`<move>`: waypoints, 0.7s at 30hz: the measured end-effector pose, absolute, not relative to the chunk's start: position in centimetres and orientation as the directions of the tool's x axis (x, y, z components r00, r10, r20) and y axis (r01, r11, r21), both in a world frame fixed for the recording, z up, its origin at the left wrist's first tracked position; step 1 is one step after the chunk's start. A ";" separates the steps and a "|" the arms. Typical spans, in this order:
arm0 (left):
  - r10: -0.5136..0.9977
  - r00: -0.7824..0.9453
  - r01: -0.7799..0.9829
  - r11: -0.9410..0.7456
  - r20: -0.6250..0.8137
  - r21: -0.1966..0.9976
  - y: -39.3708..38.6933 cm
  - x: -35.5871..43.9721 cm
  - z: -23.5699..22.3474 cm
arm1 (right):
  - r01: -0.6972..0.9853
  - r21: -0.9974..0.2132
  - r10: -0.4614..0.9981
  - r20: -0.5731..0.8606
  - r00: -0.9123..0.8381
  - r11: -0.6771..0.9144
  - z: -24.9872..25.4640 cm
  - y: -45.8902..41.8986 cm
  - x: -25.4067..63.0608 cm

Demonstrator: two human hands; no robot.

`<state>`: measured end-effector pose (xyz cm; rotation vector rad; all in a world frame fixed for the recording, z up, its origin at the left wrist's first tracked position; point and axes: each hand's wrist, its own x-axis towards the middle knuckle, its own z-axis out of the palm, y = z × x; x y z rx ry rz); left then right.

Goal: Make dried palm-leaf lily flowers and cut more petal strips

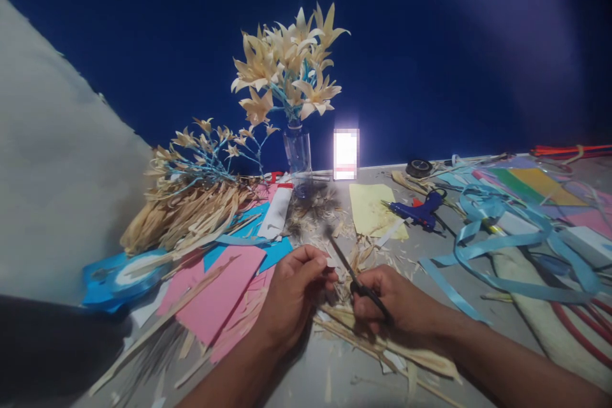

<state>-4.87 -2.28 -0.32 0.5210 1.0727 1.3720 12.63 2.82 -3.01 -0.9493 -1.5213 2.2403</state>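
Note:
My right hand [389, 299] grips a pair of black-handled scissors [342, 257], its dark blade pointing up and away from me. Close by on the left, my left hand [306, 274] is closed in a pinch on a small white piece [331, 262], too small to name surely. The scissor blade passes just right of those fingertips; I cannot tell whether they touch. Beneath both hands lie dried husk strips [421, 357] and scattered pale scraps. Beyond them stands a clear bottle [297, 153] holding cream husk flowers [287, 64] on blue-wrapped stems.
At left are a heap of dried husks [191, 210], pink sheets [220, 293] and a roll of blue ribbon [134, 274]. A blue glue gun [421, 209] rests partly on yellow paper [370, 207]. Loose light-blue ribbon [516, 284] tangles across the right side. A blue wall [143, 25] rises behind.

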 end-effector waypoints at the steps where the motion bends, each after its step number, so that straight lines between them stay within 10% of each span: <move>1: 0.942 -0.131 -0.513 0.203 -0.310 0.834 -2.3 -4.9 -0.4 | 0.076 -0.889 0.590 -0.362 -0.722 -0.452 -3.0 2.8 12.5; 21: 0.953 -0.093 -0.472 0.211 -0.287 0.856 -2.0 -4.8 -1.1 | -0.209 -0.897 0.798 -0.216 -0.562 -0.390 -1.4 2.8 12.7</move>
